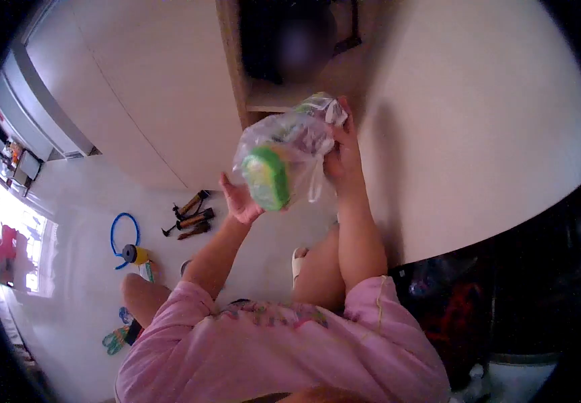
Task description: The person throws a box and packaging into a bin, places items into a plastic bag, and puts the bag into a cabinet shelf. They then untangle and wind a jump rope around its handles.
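A clear plastic bag [297, 136] is held up in front of me, above the floor by the cupboard. Inside its lower left end sits a rounded green and yellow object [267, 176], whose kind I cannot make out. My left hand [241, 200] supports that end from below, thumb out to the side and the other fingers hidden behind it. At the upper right, my right hand [343, 149] is closed on the gathered plastic, close to a crumpled green and white part of the bundle. A loose strip of the bag hangs beneath my right hand.
An open cupboard compartment [263, 97] with dark contents is just beyond the bag. Several tools with dark heads [193, 216] lie on the floor at left, near a blue hose [124, 215] and a yellow-black cylinder [135, 254]. A pale panel [485, 134] rises at right.
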A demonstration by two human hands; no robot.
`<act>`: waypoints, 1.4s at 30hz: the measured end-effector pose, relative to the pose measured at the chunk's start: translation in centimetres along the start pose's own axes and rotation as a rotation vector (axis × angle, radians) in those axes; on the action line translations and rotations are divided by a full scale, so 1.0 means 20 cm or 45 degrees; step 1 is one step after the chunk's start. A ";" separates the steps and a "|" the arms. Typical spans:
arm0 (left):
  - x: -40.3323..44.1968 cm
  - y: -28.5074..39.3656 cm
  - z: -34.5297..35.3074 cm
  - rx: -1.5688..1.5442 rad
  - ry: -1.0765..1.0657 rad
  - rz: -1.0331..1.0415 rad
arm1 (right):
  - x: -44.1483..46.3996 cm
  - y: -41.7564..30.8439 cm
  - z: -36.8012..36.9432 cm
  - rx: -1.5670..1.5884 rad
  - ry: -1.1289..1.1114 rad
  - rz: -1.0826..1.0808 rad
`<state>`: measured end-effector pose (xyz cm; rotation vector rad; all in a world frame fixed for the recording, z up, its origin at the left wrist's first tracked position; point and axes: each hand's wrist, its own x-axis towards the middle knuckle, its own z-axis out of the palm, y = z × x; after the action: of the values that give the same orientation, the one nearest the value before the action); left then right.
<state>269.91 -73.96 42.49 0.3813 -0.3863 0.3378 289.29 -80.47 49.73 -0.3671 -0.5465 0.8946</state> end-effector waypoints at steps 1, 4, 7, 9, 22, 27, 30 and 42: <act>-0.03 -0.02 -0.06 -0.077 0.074 0.047 | 0.00 0.00 -0.03 0.058 -0.051 0.067; 0.02 -0.02 -0.15 0.072 0.442 0.023 | -0.01 0.04 -0.04 -0.061 -0.106 0.328; 0.06 0.01 -0.17 0.441 0.553 -0.071 | -0.01 0.16 -0.02 -0.576 -0.235 0.406; 0.07 -0.01 -0.17 0.460 0.975 -0.028 | -0.03 0.24 -0.04 -0.760 -0.347 0.452; -0.28 0.15 -0.06 0.038 0.727 0.444 | -0.23 0.42 0.11 -1.504 -0.605 0.392; -0.46 0.16 -0.22 0.065 0.888 0.364 | -0.21 0.54 0.06 -1.939 -0.325 0.011; -0.49 0.17 -0.24 0.567 1.158 0.389 | -0.18 0.46 0.09 -1.429 -0.168 0.146; -0.04 0.16 0.21 3.237 0.609 0.033 | -0.21 0.42 0.22 -1.863 -0.782 -0.744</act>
<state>266.75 -73.09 46.80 2.6883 0.7971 0.7837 279.21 -78.60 47.71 -1.1745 -1.7560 -0.1422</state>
